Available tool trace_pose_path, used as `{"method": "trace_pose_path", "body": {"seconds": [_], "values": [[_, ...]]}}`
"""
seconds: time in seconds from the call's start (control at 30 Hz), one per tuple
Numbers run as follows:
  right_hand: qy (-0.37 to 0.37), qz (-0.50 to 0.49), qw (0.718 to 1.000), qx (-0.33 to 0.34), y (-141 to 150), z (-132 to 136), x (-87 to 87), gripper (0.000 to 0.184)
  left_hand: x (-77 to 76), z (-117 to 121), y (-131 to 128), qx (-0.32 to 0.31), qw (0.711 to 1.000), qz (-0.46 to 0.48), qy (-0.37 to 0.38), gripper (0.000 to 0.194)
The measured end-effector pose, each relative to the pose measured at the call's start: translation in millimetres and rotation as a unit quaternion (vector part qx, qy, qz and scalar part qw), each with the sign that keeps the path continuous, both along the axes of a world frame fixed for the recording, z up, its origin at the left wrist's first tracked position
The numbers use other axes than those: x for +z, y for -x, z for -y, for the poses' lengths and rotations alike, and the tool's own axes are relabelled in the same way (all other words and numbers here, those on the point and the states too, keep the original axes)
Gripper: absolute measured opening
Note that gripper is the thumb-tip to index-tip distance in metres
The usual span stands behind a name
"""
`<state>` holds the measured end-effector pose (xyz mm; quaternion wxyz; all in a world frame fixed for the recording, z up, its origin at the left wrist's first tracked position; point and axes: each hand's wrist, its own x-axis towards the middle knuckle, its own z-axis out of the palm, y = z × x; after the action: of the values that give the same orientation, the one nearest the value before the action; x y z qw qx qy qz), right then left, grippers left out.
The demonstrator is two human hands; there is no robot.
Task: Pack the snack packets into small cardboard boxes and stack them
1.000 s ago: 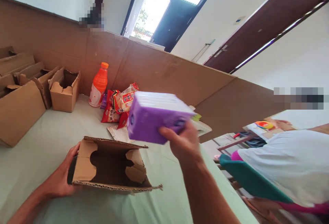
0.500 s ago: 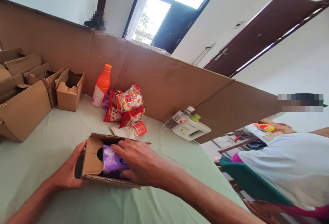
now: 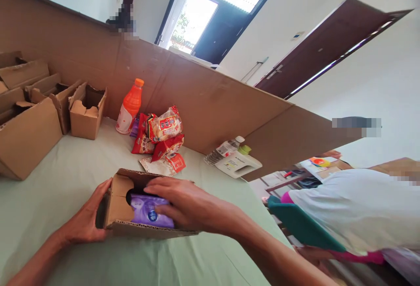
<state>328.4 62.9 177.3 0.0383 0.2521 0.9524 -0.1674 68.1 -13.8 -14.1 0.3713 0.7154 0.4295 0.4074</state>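
Observation:
A small open cardboard box rests on the table in front of me. My left hand grips its left end, with the thumb along the near side and the fingers at the far side. Inside lies a purple soft tissue pack, its printed face turned up. My right hand reaches into the box from the right. Its thumb lies on the pack, while its other fingers are bent over the pack's far edge, their tips partly hidden.
Several open cardboard boxes stand at the left. Behind my box are an orange bottle and red snack packets. A clear bottle and a white jug lie farther right. A cardboard wall borders the back. A person sits at right.
The tissue pack has tipped flatter in the box and shows more of its face. My right hand has shifted slightly right, its fingers toward the far wall. My left hand keeps its grip.

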Motion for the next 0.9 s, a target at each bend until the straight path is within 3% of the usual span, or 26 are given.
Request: {"method": "trace_pose_path", "body": {"seconds": [0.1, 0.2, 0.33, 0.4, 0.47, 0.57, 0.67, 0.73, 0.8, 0.9], "values": [[-0.064, -0.170, 0.983, -0.027, -29, 25, 19.5, 0.027, 2.8, 6, 0, 0.022, 0.998, -0.046, -0.034, 0.102], [-0.123, -0.205, 0.970, -0.040, -60, 43, 16.1, 0.028, 12.7, 17, -5, 0.084, 0.988, -0.089, -0.096, 0.100], [-0.162, -0.135, 0.973, -0.095, -93, 40, -12.2, 0.070, 35.4, 29, -24, 0.128, 0.971, -0.096, -0.178, 0.084], [-0.152, -0.139, 0.972, -0.112, -100, 28, -26.4, 0.092, 45.6, 29, -36, 0.136, 0.964, -0.109, -0.200, 0.072], [-0.135, -0.161, 0.972, -0.106, -102, 17, -38.3, 0.101, 52.0, 26, -46, 0.180, 0.954, -0.123, -0.208, 0.058], [-0.098, -0.184, 0.975, -0.080, -96, 8, -55.7, 0.091, 55.1, 20, -55, 0.288, 0.925, -0.118, -0.218, 0.053], [-0.081, -0.213, 0.969, -0.096, -86, 7, -75.0, 0.053, 55.2, 16, -56, 0.327, 0.914, -0.117, -0.211, 0.058], [-0.093, -0.232, 0.962, -0.112, -82, 9, -85.2, 0.031, 55.3, 14, -54, 0.291, 0.927, -0.136, -0.195, 0.052], [-0.101, -0.234, 0.961, -0.104, -83, 10, -89.5, 0.027, 55.3, 11, -52, 0.238, 0.940, -0.151, -0.192, 0.044], [-0.101, -0.207, 0.971, -0.068, -89, 10, -84.7, 0.046, 54.5, 7, -49, 0.205, 0.946, -0.146, -0.204, 0.040]]}}
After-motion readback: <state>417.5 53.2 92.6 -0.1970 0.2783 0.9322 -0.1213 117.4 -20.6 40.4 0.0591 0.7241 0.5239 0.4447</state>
